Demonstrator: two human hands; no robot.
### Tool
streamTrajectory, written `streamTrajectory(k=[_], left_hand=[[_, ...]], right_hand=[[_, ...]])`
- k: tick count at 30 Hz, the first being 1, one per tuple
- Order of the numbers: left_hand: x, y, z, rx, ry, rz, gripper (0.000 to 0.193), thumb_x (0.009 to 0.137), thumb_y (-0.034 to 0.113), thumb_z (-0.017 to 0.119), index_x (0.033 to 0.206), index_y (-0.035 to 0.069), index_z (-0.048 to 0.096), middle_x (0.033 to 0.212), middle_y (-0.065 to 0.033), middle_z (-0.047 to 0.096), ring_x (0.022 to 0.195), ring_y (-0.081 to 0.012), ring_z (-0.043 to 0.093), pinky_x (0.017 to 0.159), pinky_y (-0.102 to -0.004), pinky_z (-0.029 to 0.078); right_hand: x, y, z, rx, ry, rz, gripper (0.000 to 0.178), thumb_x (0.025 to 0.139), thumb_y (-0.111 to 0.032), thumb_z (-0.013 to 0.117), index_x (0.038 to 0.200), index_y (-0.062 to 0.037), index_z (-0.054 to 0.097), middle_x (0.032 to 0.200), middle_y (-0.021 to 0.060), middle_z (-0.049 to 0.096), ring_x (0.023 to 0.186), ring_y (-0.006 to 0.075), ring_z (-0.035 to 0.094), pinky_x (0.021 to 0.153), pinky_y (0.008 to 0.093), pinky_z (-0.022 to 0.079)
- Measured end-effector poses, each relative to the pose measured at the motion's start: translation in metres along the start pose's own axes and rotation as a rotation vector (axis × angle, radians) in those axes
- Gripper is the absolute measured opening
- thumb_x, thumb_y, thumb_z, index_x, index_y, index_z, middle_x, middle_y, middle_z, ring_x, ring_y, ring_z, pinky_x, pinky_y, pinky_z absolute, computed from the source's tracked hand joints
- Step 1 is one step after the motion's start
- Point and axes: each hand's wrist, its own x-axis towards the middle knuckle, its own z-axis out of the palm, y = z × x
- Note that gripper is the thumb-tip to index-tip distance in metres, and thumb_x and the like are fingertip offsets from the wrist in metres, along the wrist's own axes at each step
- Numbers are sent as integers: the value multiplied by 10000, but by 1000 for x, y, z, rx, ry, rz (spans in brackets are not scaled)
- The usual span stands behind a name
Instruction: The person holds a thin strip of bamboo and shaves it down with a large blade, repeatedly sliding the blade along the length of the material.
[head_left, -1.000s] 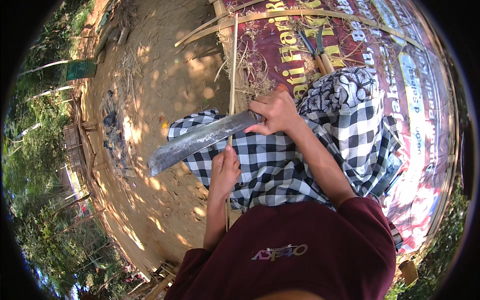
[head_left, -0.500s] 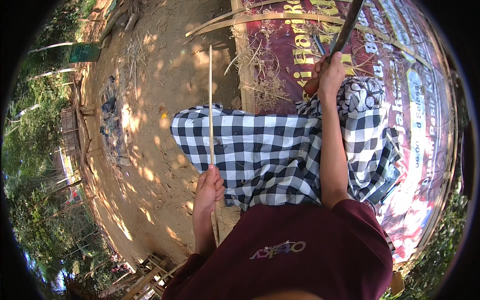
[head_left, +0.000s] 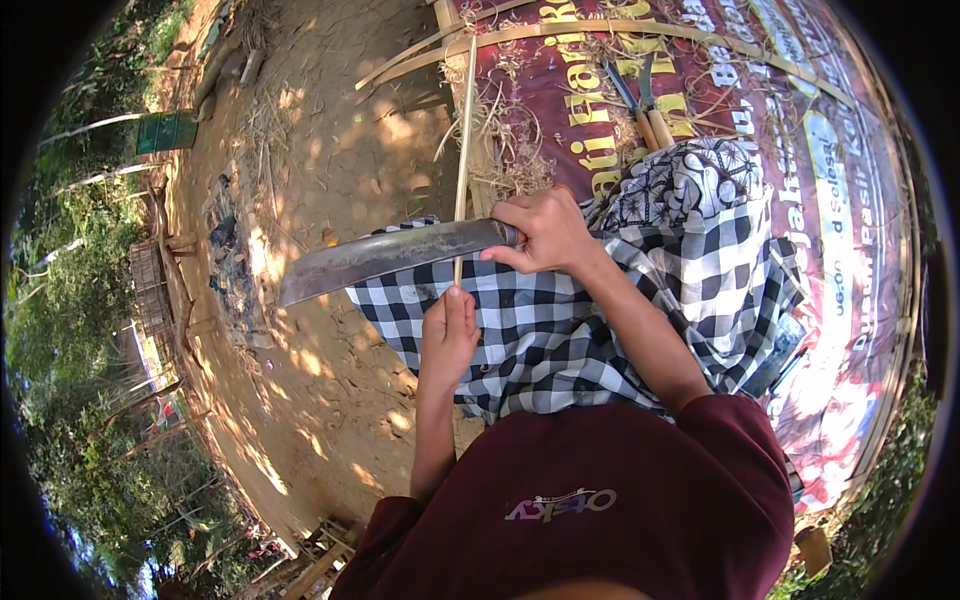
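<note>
A broad-bladed machete (head_left: 395, 255) is gripped in my right hand (head_left: 545, 232), its blade pointing left and lying across a thin pale strip, seemingly bamboo (head_left: 466, 130). My left hand (head_left: 449, 330) pinches that strip near its lower part, just below the blade. From there the strip runs away from me, its far end over the wooden edge of the platform. Whether the blade touches the strip I cannot tell. Beneath both hands lies a black-and-white checked cloth (head_left: 530, 300) over my legs.
Two knives with wooden handles (head_left: 650, 125) lie on the printed red banner (head_left: 540, 120) ahead. Curled shavings (head_left: 515, 150) are scattered there. Long curved strips (head_left: 600, 28) cross the banner's far part. Bare dirt ground (head_left: 330, 390) spreads to the left, with a dark debris patch (head_left: 230, 260).
My right hand has swung the machete from the far right to the strip, turning its blade leftward. The left hand and strip have shifted right and slightly away. Two knives now show fully.
</note>
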Motion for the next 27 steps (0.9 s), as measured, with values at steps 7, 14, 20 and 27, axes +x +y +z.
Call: streamTrajectory(k=[7, 14, 20, 27], left_hand=[[7, -7, -1, 744, 285, 496, 387, 1032, 266, 401, 745, 12, 456, 523, -83, 407, 391, -180, 388, 421, -353, 320], [8, 21, 5, 902, 285, 405, 323, 1008, 207, 425, 799, -22, 515, 544, -215, 468, 518, -401, 485, 491, -448, 359], [-37, -20, -58, 706, 516, 328, 355, 1009, 205, 414, 743, -16, 493, 531, -141, 399, 465, -242, 398, 478, -390, 335], [-49, -33, -107, 53, 432, -122, 357, 1018, 282, 448, 740, 59, 470, 548, 56, 337, 454, -32, 270, 409, -238, 232]], right_hand=[[-4, -8, 16, -52, 16, -22, 528, 688, -610, 697, 708, -96, 576, 533, 50, 517, 471, 267, 564, 425, 376, 413], [1, 13, 2, -240, 115, -25, 536, 664, -628, 690, 706, -108, 571, 562, 56, 545, 485, 271, 576, 458, 383, 431], [17, 107, -41, -189, 384, 940, 632, 910, -583, 467, 729, -4, 644, 567, 151, 590, 508, 320, 577, 553, 444, 476], [15, 85, -59, 663, 828, 710, 474, 1011, -408, 421, 730, -33, 491, 558, 32, 463, 445, 109, 458, 407, 248, 372]])
